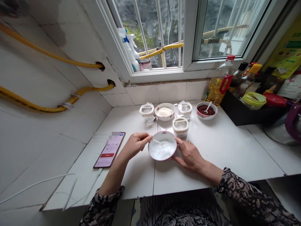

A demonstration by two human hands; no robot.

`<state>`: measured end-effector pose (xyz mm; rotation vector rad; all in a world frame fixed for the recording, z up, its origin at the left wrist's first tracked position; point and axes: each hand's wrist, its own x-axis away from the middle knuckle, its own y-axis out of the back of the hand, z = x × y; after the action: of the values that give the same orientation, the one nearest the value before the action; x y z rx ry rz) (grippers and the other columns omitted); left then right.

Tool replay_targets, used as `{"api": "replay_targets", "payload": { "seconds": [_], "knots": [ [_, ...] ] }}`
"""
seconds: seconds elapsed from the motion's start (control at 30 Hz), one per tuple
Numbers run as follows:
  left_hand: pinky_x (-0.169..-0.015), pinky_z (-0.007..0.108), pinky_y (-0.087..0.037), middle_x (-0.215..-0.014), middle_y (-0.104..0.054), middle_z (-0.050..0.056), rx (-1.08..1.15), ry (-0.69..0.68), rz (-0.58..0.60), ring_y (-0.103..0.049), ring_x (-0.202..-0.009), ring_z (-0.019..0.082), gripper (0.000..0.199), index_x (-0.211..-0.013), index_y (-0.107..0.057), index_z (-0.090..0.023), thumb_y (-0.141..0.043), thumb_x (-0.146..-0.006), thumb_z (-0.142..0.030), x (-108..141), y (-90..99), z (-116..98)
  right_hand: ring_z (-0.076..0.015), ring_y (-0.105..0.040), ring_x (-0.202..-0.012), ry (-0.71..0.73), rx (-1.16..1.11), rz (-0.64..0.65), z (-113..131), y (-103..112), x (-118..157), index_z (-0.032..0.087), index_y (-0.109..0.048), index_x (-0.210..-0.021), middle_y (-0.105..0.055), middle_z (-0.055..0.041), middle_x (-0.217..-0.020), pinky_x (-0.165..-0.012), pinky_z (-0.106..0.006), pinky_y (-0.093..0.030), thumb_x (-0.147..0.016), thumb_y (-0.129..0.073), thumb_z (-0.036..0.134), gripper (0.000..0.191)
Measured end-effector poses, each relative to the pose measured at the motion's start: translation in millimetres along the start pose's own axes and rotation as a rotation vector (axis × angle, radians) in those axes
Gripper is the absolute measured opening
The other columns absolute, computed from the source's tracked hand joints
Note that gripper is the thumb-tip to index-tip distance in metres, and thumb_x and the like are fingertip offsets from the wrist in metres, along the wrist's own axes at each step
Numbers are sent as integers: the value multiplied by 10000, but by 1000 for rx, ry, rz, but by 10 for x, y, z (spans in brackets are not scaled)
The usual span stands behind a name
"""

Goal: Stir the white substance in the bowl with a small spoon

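Fingers of my left hand [138, 143] pinch the handle of a white spoon [157, 141], whose tip rests in white powder [164, 150]. The powder lies in a bowl [162, 158] near the counter's front, tilted toward me. My right hand [189, 154] grips this bowl's right side, thumb by the rim. Just behind it stands a lidded clear container [180, 126]. Farther back are a second container [147, 111], a bowl of pale powder [165, 112] and a third container [185, 109]. A bowl of dark red beans [207, 110] with a white spoon in it sits to the right.
A phone [109, 150] showing a timer lies at left, its cable running over the counter edge. An oil bottle [217, 83] and a black box [242, 110] of bottles stand at back right. Yellow pipes [47, 61] run along the left wall.
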<state>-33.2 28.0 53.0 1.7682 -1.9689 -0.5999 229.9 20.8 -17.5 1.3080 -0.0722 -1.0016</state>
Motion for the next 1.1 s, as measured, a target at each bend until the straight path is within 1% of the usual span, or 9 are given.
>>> {"api": "replay_targets", "payload": {
  "seconds": [0.17, 0.43, 0.57, 0.67, 0.8, 0.87, 0.93, 1.0, 1.1],
  "knots": [
    [-421, 218, -308, -415, -444, -39, 130, 58, 26, -387, -381, 90, 405, -578, -599, -176, -615, -736, -549, -17, 54, 57, -297, -650, -936, -15, -5, 9, -6, -10, 1, 140, -208, -1479, -664, -179, -1103, -792, -448, -531, -898, -640, 390, 766],
    [-377, 214, -293, -423, -427, -39, 280, 69, -6, -373, -373, 78, 415, -525, -549, -178, -684, -696, -532, -40, 58, 37, -298, -648, -949, -20, 11, 15, -1, -12, 5, 133, -211, -1483, -655, -191, -1142, -797, -444, -536, -888, -656, 395, 788],
    [-374, 220, -290, -433, -418, -40, 351, 54, -85, -363, -377, 75, 379, -540, -575, -172, -710, -683, -497, -109, 55, -76, -300, -652, -939, -17, 13, 3, 4, -7, 2, 135, -219, -1473, -660, -185, -1125, -794, -442, -540, -886, -657, 389, 775],
    [-387, 224, -294, -455, -431, -39, 379, -38, -179, -373, -387, 76, 345, -554, -578, -175, -696, -709, -459, -210, 17, -215, -304, -652, -943, -15, 14, 5, -1, -5, 3, 137, -211, -1480, -663, -183, -1119, -802, -445, -540, -885, -653, 389, 783],
    [-429, 238, -333, -469, -470, -37, 286, -211, -359, -409, -405, 95, 309, -626, -602, -186, -606, -815, -431, -324, -158, -398, -296, -651, -953, -8, 14, 7, -4, 2, 3, 112, -244, -1471, -663, -188, -1123, -805, -435, -542, -879, -665, 389, 778],
    [-476, 241, -356, -507, -518, -27, 133, -300, -428, -455, -452, 110, 280, -683, -622, -192, -563, -867, -394, -347, -291, -452, -290, -650, -954, -8, 18, -2, -1, 4, 2, 103, -263, -1463, -664, -188, -1120, -806, -430, -541, -878, -671, 389, 768],
    [-538, 248, -372, -580, -593, 4, -69, -404, -452, -525, -539, 131, 274, -671, -612, -193, -555, -885, -354, -350, -420, -473, -291, -651, -949, -6, 27, -8, 2, 3, 1, 102, -269, -1462, -667, -188, -1114, -802, -433, -541, -880, -669, 392, 763],
    [-568, 255, -370, -678, -661, 37, -224, -458, -454, -575, -615, 150, 281, -673, -609, -193, -532, -905, -331, -340, -508, -471, -295, -652, -944, -9, 33, -9, 3, 0, 1, 107, -270, -1462, -668, -186, -1112, -799, -436, -542, -883, -665, 393, 757],
    [-592, 257, -380, -693, -664, 43, -242, -474, -471, -578, -630, 155, 280, -697, -612, -194, -514, -921, -331, -302, -513, -460, -298, -651, -953, -13, 27, 0, 0, -5, 3, 109, -266, -1460, -664, -190, -1127, -809, -445, -541, -887, -660, 389, 750]
  ]
}}
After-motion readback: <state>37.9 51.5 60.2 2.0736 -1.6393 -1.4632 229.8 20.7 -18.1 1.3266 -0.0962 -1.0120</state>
